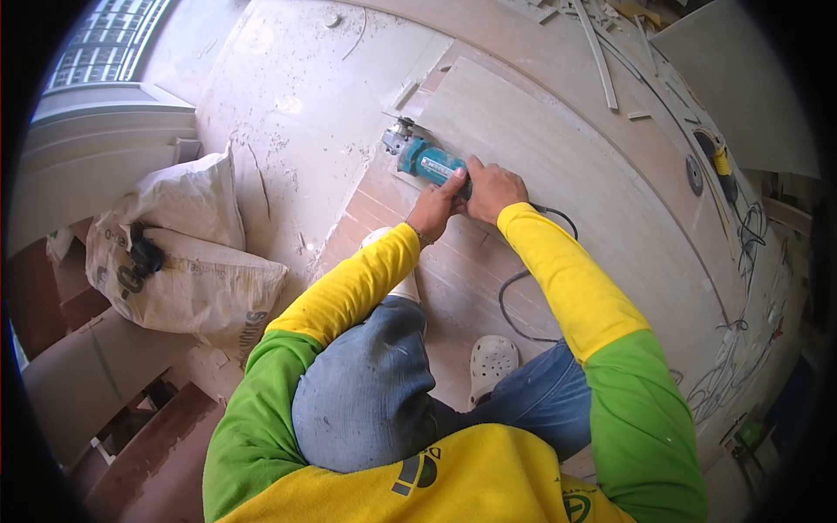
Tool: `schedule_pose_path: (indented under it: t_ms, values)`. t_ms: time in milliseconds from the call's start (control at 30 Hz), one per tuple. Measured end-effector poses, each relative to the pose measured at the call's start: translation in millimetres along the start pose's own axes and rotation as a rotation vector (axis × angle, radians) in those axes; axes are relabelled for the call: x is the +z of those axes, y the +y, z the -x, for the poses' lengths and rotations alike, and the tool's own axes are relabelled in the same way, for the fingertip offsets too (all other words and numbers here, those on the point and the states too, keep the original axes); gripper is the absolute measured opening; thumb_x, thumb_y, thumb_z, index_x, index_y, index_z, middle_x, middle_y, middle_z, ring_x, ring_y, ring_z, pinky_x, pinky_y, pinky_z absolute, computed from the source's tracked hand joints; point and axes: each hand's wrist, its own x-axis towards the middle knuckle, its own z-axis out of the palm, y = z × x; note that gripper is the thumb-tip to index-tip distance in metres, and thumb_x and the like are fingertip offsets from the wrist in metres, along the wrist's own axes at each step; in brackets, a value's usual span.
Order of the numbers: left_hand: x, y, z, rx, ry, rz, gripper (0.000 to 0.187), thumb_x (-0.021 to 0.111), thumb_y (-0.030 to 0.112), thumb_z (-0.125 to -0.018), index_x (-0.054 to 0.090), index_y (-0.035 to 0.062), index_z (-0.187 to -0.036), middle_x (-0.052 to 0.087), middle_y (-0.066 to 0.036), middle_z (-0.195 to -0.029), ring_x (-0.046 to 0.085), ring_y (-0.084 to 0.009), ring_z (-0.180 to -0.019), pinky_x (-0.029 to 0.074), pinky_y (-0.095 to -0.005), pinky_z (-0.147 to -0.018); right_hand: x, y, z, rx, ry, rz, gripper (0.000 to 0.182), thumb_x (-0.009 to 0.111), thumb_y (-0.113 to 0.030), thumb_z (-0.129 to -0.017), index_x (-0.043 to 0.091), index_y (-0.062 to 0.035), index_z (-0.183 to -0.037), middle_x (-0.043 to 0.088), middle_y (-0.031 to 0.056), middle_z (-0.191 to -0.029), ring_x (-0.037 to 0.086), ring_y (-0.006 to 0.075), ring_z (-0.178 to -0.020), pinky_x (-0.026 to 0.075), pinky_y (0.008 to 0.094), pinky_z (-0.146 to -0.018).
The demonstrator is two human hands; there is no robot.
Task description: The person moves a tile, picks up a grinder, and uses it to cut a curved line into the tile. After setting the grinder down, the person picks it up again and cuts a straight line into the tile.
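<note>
A teal angle grinder (pixel 433 164) with a grey metal head lies across a large pale tile (pixel 558 192), its head pointing to the upper left. My left hand (pixel 435 209) is closed around the rear of its body, thumb along the side. At the tail end, my right hand (pixel 495 190) grips beside it, thumb and fingers closed; part of the grip is hidden. From under my right hand a dark power cord (pixel 504 301) loops down toward my legs. The disc at the grinder's head is too small to make out clearly.
A white woven sack (pixel 196 279) slumps at the left beside a window ledge (pixel 109 98). Tile strips (pixel 597 57) lie at the upper right. A loose disc (pixel 694 174), a yellow-and-black tool (pixel 720 159) and tangled cables (pixel 719 379) are along the right.
</note>
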Motion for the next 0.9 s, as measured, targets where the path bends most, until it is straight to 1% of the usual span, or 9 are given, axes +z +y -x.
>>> schedule_pose_path:
  t_ms: [67, 100, 267, 500, 533, 567, 667, 800, 900]
  values:
    - [1, 0, 0, 0.016, 0.025, 0.026, 0.042, 0.064, 0.046, -0.095, 0.063, 0.0068, -0.111, 0.067, -0.001, -0.094, 0.062, -0.0099, -0.075, 0.051, -0.0252, -0.073, 2, 1, -3, -0.001, 0.007, 0.004, 0.058, 0.082, -0.034, -0.074, 0.05, -0.0099, -0.116, 0.069, 0.0206, -0.101, 0.067, 0.0382, -0.099, 0.053, 0.0461, -0.086]
    - [0, 1, 0, 0.016, 0.025, 0.025, 0.042, 0.064, 0.046, -0.095, 0.063, 0.0068, -0.111, 0.067, -0.001, -0.094, 0.062, -0.0099, -0.075, 0.051, -0.0252, -0.073, 2, 0, -5, -0.008, -0.003, -0.001, 0.058, 0.081, -0.036, -0.074, 0.05, -0.0097, -0.117, 0.069, 0.0208, -0.1, 0.067, 0.0393, -0.098, 0.053, 0.0471, -0.086]
    - [-8, 0, -6, 0.029, -0.006, 0.039, 0.042, 0.064, 0.044, -0.095, 0.062, 0.005, -0.111, 0.068, -0.004, -0.096, 0.064, -0.0113, -0.078, 0.052, -0.0255, -0.074, 4, 0, -8, -0.02, -0.012, -0.016, 0.057, 0.079, -0.036, -0.075, 0.049, -0.0096, -0.117, 0.069, 0.0214, -0.098, 0.067, 0.0406, -0.097, 0.053, 0.0485, -0.086]
    - [-1, -6, -2, 0.037, 0.021, 0.038, 0.043, 0.066, 0.043, -0.094, 0.062, 0.0042, -0.11, 0.068, -0.003, -0.095, 0.063, -0.0105, -0.078, 0.052, -0.0254, -0.074, 6, 5, 1, -0.008, 0.008, 0.005, 0.061, 0.077, -0.038, -0.075, 0.049, -0.0101, -0.121, 0.067, 0.0209, -0.102, 0.066, 0.0405, -0.098, 0.053, 0.0491, -0.086]
    - [0, -9, -2, 0.033, 0.025, 0.023, 0.044, 0.064, 0.043, -0.095, 0.062, 0.0027, -0.111, 0.068, -0.005, -0.097, 0.063, -0.012, -0.08, 0.053, -0.0271, -0.077, 5, 6, 4, 0.001, -0.001, 0.0, 0.062, 0.077, -0.039, -0.075, 0.049, -0.0101, -0.122, 0.067, 0.0208, -0.103, 0.066, 0.0404, -0.098, 0.053, 0.0491, -0.086]
    - [3, -9, -1, 0.032, 0.027, 0.007, 0.045, 0.062, 0.044, -0.097, 0.061, 0.0012, -0.112, 0.068, -0.006, -0.099, 0.064, -0.0135, -0.083, 0.053, -0.0289, -0.08, 3, 6, 7, 0.0, -0.002, 0.002, 0.062, 0.077, -0.039, -0.075, 0.049, -0.0101, -0.122, 0.067, 0.0208, -0.103, 0.066, 0.0404, -0.098, 0.053, 0.0491, -0.086]
    - [9, -9, 4, 0.046, 0.042, -0.024, 0.049, 0.062, 0.045, -0.097, 0.061, -0.0014, -0.112, 0.068, -0.007, -0.1, 0.064, -0.0139, -0.085, 0.053, -0.0282, -0.081, 0, 7, 11, 0.01, 0.004, 0.008, 0.059, 0.079, -0.035, -0.076, 0.049, -0.0103, -0.12, 0.067, 0.0214, -0.103, 0.066, 0.0398, -0.1, 0.053, 0.0472, -0.087]
    - [13, -8, 7, 0.037, 0.066, -0.04, 0.049, 0.061, 0.046, -0.097, 0.061, -0.0013, -0.112, 0.068, -0.007, -0.1, 0.064, -0.0138, -0.086, 0.053, -0.0278, -0.082, 2, 10, 11, 0.009, -0.007, -0.006, 0.056, 0.077, -0.034, -0.077, 0.049, -0.0099, -0.118, 0.068, 0.0209, -0.102, 0.067, 0.04, -0.099, 0.053, 0.0476, -0.086]
    - [9, -12, 1, 0.032, 0.034, -0.028, 0.049, 0.061, 0.046, -0.096, 0.06, 0.0, -0.113, 0.068, -0.007, -0.1, 0.064, -0.0139, -0.086, 0.052, -0.0283, -0.082, 1, 10, 9, 0.0, -0.014, -0.01, 0.054, 0.077, -0.034, -0.078, 0.049, -0.0098, -0.117, 0.068, 0.0208, -0.101, 0.067, 0.0398, -0.098, 0.053, 0.0478, -0.086]
